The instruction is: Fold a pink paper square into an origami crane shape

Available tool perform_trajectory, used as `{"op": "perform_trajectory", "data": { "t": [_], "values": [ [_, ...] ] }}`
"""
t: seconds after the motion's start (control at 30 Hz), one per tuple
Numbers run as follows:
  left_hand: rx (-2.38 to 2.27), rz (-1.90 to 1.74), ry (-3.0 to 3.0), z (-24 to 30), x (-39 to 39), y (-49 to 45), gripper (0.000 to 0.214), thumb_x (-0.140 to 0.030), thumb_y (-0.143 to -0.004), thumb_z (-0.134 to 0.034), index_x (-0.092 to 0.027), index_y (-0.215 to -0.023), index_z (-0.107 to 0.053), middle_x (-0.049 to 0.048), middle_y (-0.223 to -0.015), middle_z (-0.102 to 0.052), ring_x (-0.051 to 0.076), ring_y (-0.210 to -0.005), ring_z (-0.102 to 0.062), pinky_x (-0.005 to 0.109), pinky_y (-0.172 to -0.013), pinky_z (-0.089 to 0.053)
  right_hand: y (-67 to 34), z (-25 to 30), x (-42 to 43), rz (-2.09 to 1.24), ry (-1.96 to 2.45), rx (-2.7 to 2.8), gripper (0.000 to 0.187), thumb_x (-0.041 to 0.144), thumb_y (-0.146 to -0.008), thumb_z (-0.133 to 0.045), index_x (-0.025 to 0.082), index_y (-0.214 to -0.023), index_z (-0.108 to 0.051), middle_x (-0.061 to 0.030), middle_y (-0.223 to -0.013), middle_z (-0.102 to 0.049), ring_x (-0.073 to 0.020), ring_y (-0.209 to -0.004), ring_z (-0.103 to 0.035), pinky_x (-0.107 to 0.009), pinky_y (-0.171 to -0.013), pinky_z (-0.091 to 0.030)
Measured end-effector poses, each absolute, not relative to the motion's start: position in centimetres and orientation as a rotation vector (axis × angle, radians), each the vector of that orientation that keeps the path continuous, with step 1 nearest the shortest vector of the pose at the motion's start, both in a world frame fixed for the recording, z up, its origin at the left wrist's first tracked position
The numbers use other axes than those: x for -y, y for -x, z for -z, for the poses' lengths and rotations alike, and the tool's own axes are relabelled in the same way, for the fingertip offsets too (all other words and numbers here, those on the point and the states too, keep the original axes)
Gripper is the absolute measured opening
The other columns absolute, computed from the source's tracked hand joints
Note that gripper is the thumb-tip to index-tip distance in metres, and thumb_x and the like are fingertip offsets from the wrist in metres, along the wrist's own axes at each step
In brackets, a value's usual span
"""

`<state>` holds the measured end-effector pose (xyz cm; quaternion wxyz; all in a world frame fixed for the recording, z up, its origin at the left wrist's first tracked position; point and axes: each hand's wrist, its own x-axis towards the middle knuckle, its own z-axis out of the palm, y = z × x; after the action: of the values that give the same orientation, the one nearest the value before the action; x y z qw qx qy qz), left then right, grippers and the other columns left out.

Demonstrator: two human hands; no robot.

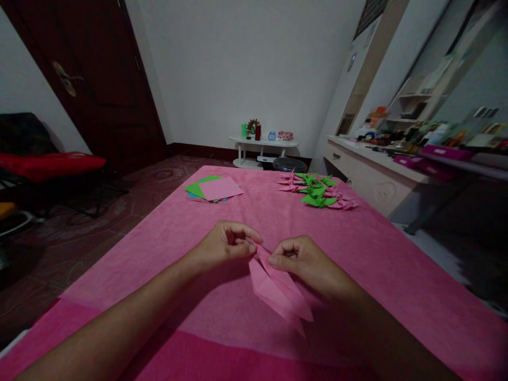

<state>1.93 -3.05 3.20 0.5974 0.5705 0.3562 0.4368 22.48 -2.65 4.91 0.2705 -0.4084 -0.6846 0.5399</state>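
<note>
Far to my left a chair with a red cushion (51, 163) stands against the wall, beside the dark door (99, 79), both well apart from what I am handling. On the pink cloth (159, 254) that covers the table, a stack of flat sheets (216, 189) lies at the far left, pink on top with green and blue edges showing beneath. It is laid flat and squared, away from my arms, so nothing creases it.

My left hand (226, 244) is curled tight, thumb and fingertips pinched on the upper tip of the folded pink paper (278, 291). The paper sits near me, at the middle of the table and just off the cloth, its long pointed end hanging down toward me. My right hand (301, 262) pinches the same upper tip from the other side, fingers narrow, so the thin flap is held taut between the two grips and the layers cannot slip.

At the far right of the cloth, the folded paper figures (317, 191), pink and green, lie bunched together. Beyond them a cluttered counter (369, 159) runs along the right wall.
</note>
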Motion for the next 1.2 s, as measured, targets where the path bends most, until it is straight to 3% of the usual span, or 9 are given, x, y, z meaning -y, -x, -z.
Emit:
{"op": "perform_trajectory", "data": {
  "t": [0.3, 0.8, 1.0, 1.2],
  "values": [
    [-0.868, -1.222, -1.015, -2.2, 3.4, -3.6, 0.021, -0.016, -0.059, -0.076, -0.011, -0.075, -0.064, 0.0019, -0.056, -0.064, 0.009, -0.047, -0.054, 0.018, -0.047, -0.038, -22.1, -4.5, 2.8, -1.411, 1.093, 1.806, 0.022, 0.031, -0.068, -0.066, 0.013, -0.057, -0.061, 0.0037, -0.052, -0.046, -0.0084, -0.052, -0.037, -0.022, -0.05, -0.027],
    [-0.843, -1.19, -0.969, -1.4, 3.7, -4.1, 0.017, -0.028, -0.072, -0.069, -0.011, -0.069, -0.065, 0.0052, -0.061, -0.066, 0.008, -0.048, -0.054, 0.016, -0.044, -0.035, -22.0, -4.4, 2.7, -1.401, 1.081, 1.747, 0.029, 0.038, -0.066, -0.069, 0.014, -0.054, -0.058, 0.003, -0.053, -0.048, -0.0096, -0.054, -0.04, -0.023, -0.053, -0.031],
    [-0.81, -1.227, -0.968, -1.6, 4.0, -4.6, 0.027, -0.036, -0.077, -0.066, -0.012, -0.067, -0.062, 0.0049, -0.06, -0.064, 0.01, -0.051, -0.055, 0.019, -0.047, -0.037, -22.0, -3.8, 2.4, -1.378, 1.058, 1.727, 0.035, 0.044, -0.069, -0.067, 0.015, -0.054, -0.053, 0.0039, -0.053, -0.043, -0.0093, -0.053, -0.038, -0.024, -0.053, -0.03],
    [-0.896, -1.312, -1.043, -1.3, 3.8, -4.9, 0.025, -0.027, -0.06, -0.081, -0.012, -0.068, -0.063, -0.0006, -0.058, -0.058, 0.007, -0.051, -0.05, 0.019, -0.051, -0.037, -21.8, -3.9, 2.6, -1.315, 1.044, 1.729, 0.031, 0.039, -0.07, -0.066, 0.015, -0.055, -0.054, 0.0037, -0.054, -0.045, -0.0099, -0.054, -0.039, -0.023, -0.052, -0.031]
  ]
}}
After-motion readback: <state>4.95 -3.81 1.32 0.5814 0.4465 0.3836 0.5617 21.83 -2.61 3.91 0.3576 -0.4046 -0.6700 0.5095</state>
